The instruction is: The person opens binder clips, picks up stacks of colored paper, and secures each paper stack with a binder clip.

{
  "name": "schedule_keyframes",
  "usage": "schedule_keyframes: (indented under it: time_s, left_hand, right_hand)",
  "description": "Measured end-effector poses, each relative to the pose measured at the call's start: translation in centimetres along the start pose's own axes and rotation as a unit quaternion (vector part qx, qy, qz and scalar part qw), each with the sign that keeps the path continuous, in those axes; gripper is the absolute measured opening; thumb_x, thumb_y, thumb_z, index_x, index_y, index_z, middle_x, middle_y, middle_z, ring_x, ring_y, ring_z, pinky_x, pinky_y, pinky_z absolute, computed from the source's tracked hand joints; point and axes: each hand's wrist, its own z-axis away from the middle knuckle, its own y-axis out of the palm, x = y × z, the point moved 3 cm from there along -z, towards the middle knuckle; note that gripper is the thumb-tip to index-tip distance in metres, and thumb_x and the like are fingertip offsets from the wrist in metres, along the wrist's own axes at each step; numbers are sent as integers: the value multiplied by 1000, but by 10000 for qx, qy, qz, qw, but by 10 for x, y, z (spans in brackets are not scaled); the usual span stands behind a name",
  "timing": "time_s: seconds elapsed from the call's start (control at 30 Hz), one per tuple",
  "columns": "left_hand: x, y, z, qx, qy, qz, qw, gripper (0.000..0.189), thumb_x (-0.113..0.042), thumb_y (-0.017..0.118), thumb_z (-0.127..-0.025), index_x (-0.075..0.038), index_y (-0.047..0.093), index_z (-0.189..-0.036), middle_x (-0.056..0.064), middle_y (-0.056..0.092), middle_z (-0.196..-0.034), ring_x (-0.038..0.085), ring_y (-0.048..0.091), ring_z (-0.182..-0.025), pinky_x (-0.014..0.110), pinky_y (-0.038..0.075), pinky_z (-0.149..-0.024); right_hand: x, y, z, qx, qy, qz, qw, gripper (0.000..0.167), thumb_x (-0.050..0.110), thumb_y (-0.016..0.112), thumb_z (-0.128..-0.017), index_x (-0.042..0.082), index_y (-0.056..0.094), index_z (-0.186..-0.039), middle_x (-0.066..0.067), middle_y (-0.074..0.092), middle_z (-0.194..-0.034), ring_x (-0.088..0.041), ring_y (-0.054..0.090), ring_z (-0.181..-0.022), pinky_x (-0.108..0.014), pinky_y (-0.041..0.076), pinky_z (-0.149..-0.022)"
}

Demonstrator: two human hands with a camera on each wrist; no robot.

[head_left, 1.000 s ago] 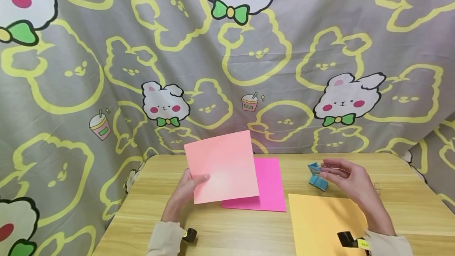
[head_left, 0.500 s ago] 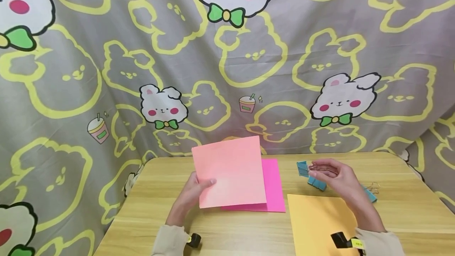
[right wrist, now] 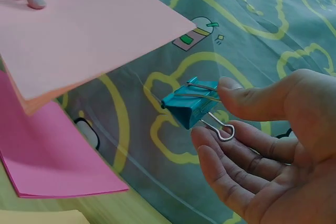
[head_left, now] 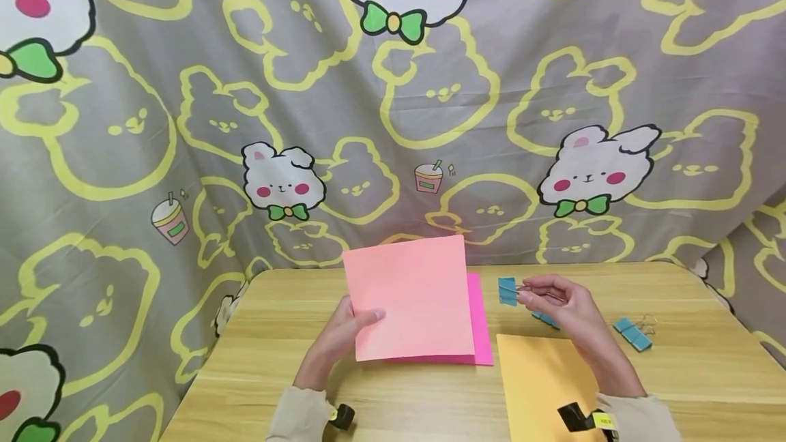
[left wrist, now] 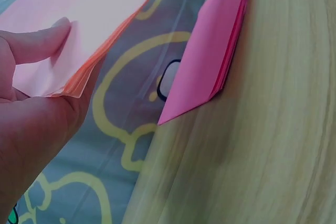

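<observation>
My left hand (head_left: 344, 333) grips a stack of light pink square paper (head_left: 411, 299) at its lower left, thumb on top, raised over the table. The stack's layered edge shows in the left wrist view. My right hand (head_left: 568, 302) holds a blue binder clip (head_left: 507, 290) by its wire handles, to the right of the stack and apart from it. In the right wrist view the thumb presses one handle of the clip (right wrist: 190, 103) and the fingers lie by the other. A bright pink paper stack (head_left: 482, 333) lies on the table, partly hidden behind the light pink one.
An orange-yellow paper stack (head_left: 540, 380) lies at the front right, partly under my right forearm. One blue binder clip (head_left: 633, 334) rests right of my right hand; another blue clip (head_left: 545, 320) is partly hidden behind it. A patterned curtain (head_left: 393, 108) hangs behind the wooden table (head_left: 430, 401).
My left hand has carried the light pink stack to the right. My right hand has moved left with the binder clip, which has turned to face the stack. The far-right clip has come into view.
</observation>
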Motion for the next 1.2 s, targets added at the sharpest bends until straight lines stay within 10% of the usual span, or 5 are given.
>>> schedule_keyframes:
  time_s: [1.2]
  left_hand:
    - [6,26,-6,78,-119,38,9999,27,1,63,-98,-2,56,-124,4,67,-106,16,62,-95,31,54,-84]
  right_hand:
    - [-3,25,-5,474,-190,-579,9970,38,2,69,-97,-22,55,-122,-2,75,-106,-14,74,-92,-34,59,-83]
